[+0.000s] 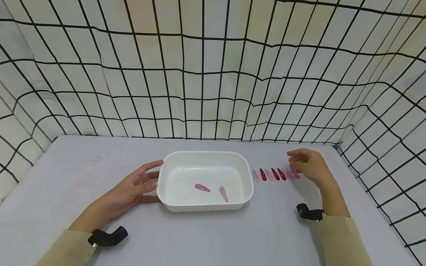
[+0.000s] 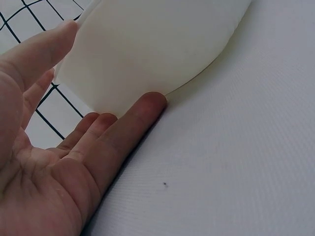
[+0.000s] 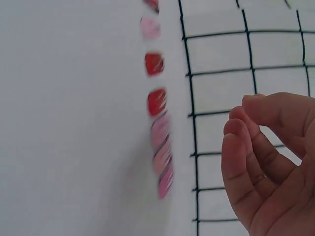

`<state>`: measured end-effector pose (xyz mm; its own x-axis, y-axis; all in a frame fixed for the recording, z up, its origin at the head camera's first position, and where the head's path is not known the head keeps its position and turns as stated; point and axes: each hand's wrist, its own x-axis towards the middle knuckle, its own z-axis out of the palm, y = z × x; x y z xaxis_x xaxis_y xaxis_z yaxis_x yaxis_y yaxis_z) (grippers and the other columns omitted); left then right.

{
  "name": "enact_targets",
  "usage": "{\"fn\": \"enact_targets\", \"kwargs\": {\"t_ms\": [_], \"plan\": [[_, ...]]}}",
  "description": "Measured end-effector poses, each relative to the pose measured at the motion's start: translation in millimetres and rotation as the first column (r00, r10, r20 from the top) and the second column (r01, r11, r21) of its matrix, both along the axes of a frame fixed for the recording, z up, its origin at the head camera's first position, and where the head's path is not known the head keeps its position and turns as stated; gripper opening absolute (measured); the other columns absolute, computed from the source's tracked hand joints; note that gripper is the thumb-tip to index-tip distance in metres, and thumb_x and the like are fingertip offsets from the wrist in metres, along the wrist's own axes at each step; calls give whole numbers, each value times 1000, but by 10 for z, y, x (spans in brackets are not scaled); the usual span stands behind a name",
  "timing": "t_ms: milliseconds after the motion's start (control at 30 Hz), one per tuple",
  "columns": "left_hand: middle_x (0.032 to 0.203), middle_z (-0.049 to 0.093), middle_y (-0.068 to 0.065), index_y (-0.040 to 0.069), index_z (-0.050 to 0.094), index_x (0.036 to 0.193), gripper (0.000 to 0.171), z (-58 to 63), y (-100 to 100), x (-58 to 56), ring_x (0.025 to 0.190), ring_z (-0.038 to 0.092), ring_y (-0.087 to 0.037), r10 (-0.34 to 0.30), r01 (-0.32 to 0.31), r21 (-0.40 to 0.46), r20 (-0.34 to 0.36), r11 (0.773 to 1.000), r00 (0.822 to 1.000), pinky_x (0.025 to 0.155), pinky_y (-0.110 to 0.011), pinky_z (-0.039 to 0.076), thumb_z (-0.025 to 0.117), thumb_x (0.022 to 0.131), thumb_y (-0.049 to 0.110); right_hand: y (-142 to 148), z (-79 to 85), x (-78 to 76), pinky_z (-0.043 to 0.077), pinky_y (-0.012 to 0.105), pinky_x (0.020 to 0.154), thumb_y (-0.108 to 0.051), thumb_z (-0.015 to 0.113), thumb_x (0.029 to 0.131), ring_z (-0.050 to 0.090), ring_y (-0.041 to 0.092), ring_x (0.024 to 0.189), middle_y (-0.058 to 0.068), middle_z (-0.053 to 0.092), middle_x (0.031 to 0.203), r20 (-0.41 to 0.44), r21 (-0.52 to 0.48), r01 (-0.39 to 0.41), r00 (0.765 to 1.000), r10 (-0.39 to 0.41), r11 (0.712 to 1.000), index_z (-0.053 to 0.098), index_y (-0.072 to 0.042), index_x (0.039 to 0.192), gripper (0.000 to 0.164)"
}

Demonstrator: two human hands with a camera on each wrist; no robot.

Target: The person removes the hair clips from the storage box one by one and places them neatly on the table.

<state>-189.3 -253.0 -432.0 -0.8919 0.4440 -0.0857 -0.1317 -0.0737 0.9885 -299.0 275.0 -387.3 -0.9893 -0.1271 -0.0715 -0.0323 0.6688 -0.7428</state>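
Observation:
My left hand (image 1: 134, 189) has its fingers spread against the left side of a white plastic tray (image 1: 185, 171). In the left wrist view, the fingertips meet the outer wall of the tray (image 2: 147, 54) near its base. Two pink snap hair clips (image 1: 202, 187) lie apart on the tray floor. To the right of the tray, several red and pink snap hair clips (image 1: 263, 174) form a row on the table. My right hand (image 1: 309, 166) hovers above the right end of this row, fingers loosely bent. The right wrist view shows nothing between its thumb and fingertips.
A white cloth covers the table (image 1: 207, 241). Black wire grid panels (image 1: 219, 81) rise along its back and both sides, with pale sheeting behind. Each wrist carries a black camera mount (image 1: 108, 236) at the end of a beige sleeve (image 1: 348, 248).

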Motion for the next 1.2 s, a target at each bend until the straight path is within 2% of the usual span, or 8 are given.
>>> {"fn": "enact_targets", "kwargs": {"t_ms": [200, 300, 467, 600, 867, 1000, 1200], "plan": [[160, 24, -20, 22, 21, 158, 65, 6, 0, 2, 127, 57, -29, -1, 1, 1, -3, 1000, 1000, 98, -51, 53, 52, 103, 7, -299, 173, 99, 58, 43, 90, -23, 66, 97, 63, 28, 106, 16, 66, 121, -71, -65, -68, 995, 64, 996, 63, -10, 128, 33], [161, 22, -22, 21, 20, 158, 65, 8, 5, -1, 127, 57, -30, -10, 10, 5, -15, 1000, 1000, 98, -51, 53, 52, 103, 7, -444, 232, 139, 59, 38, 87, -22, 67, 96, 64, 27, 104, 16, 66, 119, -96, -105, -110, 990, 100, 988, 65, -12, 124, 30], [160, 23, -21, 21, 21, 158, 65, 7, 8, -6, 128, 56, -30, -5, 5, 4, -8, 1000, 1000, 99, -51, 53, 52, 103, 7, -695, 298, 189, 58, 30, 81, -19, 70, 94, 64, 23, 101, 12, 68, 114, -147, -103, -192, 973, 176, 976, 68, -15, 120, 27], [161, 24, -20, 23, 22, 158, 65, 11, 7, 3, 128, 56, -29, 2, -2, -2, -2, 1000, 1000, 99, -52, 53, 53, 103, 8, -913, 366, 227, 58, 38, 80, -17, 71, 92, 64, 22, 99, 10, 69, 112, -162, -115, -248, 960, 228, 962, 69, -18, 119, 27], [161, 24, -20, 23, 22, 158, 65, 11, 10, 25, 128, 57, -29, 6, -6, 9, 13, 1000, 1000, 99, -52, 53, 54, 103, 8, -1307, 571, 299, 59, 40, 81, -19, 70, 91, 67, 19, 96, 3, 69, 109, -200, -153, -320, 937, 287, 935, 69, -24, 118, 27], [161, 22, -22, 21, 21, 158, 66, 13, 12, 29, 128, 56, -29, -9, 9, 18, 7, 1000, 1000, 99, -52, 52, 54, 103, 8, -1435, 575, 332, 58, 38, 82, -19, 71, 91, 67, 18, 97, 1, 69, 108, -184, -163, -387, 916, 357, 908, 69, -24, 118, 28], [161, 22, -21, 23, 22, 158, 65, 20, 13, 27, 129, 56, -29, 7, -7, 2, 12, 1000, 1000, 100, -53, 52, 53, 103, 9, -1516, 446, 306, 57, 34, 81, -14, 72, 90, 66, 18, 95, 2, 70, 106, -168, -123, -466, 880, 445, 876, 71, -17, 117, 27]]}}
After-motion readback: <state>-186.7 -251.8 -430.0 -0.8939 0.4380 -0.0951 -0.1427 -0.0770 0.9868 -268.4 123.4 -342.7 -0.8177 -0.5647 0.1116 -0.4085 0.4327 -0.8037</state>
